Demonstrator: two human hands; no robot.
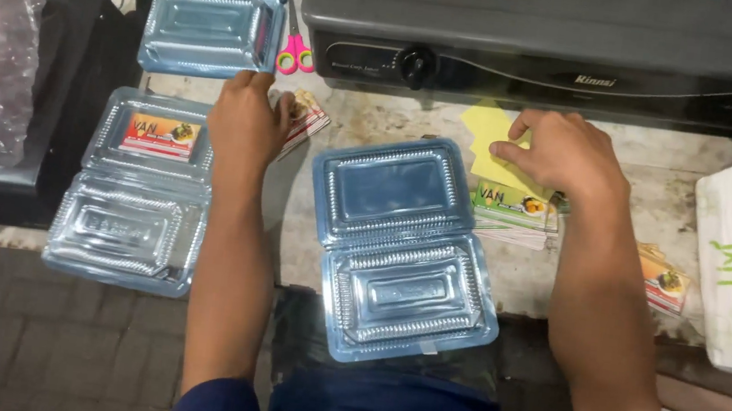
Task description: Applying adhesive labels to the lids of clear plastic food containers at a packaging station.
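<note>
Head view looks down as we work at a stained tabletop (634, 152) in front of a grey gas stove (547, 34). Our right hand (562, 154) is closed in a pinch on a yellow sheet (486, 141) just above a stack of printed labels (511, 207). Our left hand (248, 121) lies flat and loosely open, holding nothing, its fingers touching a few more labels (307, 118) beside the pink-handled scissors (296, 51).

Directly before us an open clear box (402, 246) lies with lid and tray both bare, no label in it yet. To the left, a second open box (137, 186) already carries a label in its upper half, and a third box (216, 13) at the far edge shows one too. By our judgement, two boxes are labelled and the middle one is not. More labels (666, 282) lie at the right, near a white foam box (727, 262).
</note>
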